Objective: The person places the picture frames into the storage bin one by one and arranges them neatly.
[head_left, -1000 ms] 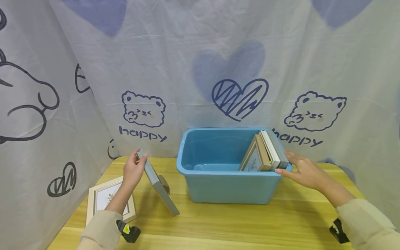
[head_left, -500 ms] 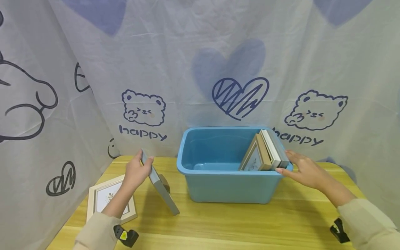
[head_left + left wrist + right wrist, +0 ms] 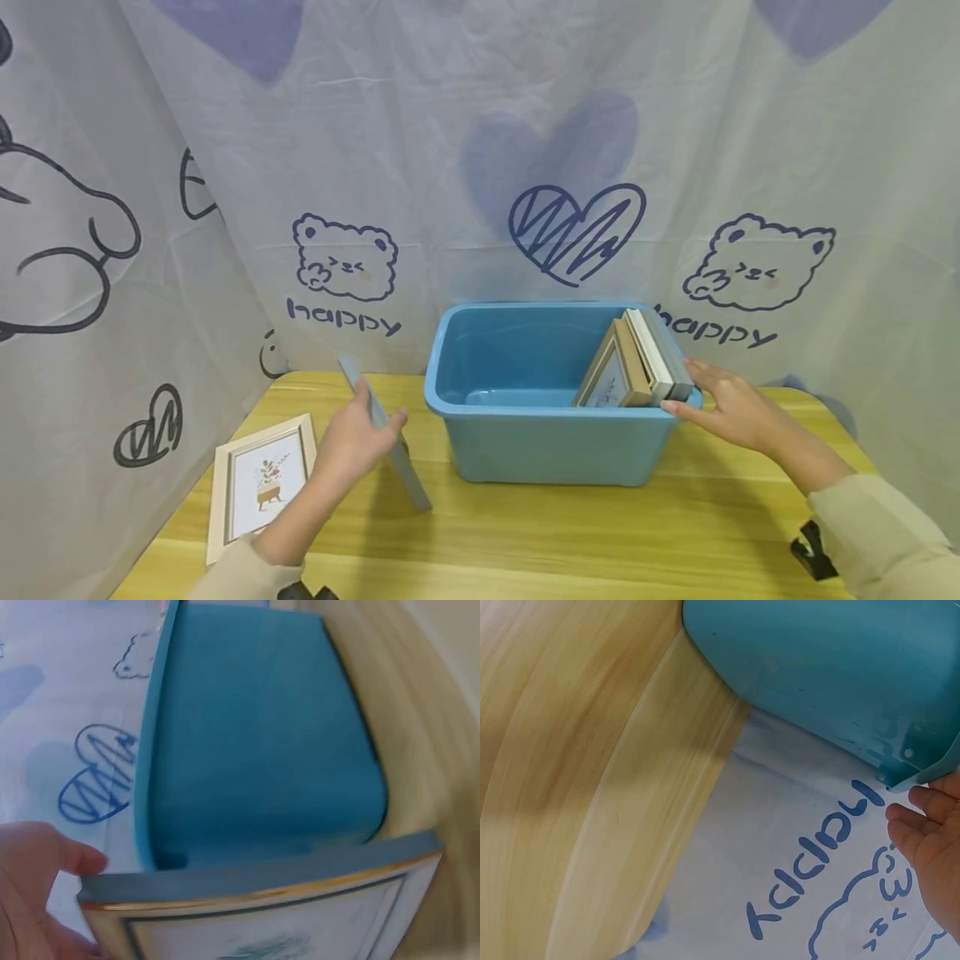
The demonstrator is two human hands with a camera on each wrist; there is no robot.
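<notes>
A grey-blue picture frame [image 3: 411,475] stands on edge, tilted, left of the blue plastic bin [image 3: 555,450]. My left hand [image 3: 351,450] holds this frame by its side, thumb and fingers on either face. The left wrist view shows its gold inner line and fingers at one corner. My right hand [image 3: 731,408] grips the bin's right rim, its fingertips under the lip in the right wrist view. Inside the bin, against its right end, lean a tan picture frame [image 3: 609,379], a white frame [image 3: 651,354] and a grey frame [image 3: 670,358].
A cream picture frame [image 3: 221,500] with a plant print lies face up on the wooden table [image 3: 555,546] at the left. A white curtain [image 3: 450,150] with blue drawings hangs behind the table and along the left side.
My left hand has slid down and right along the grey-blue frame, which keeps nearly the same tilted stance. The cream frame shows more. My right hand and the bin stay put.
</notes>
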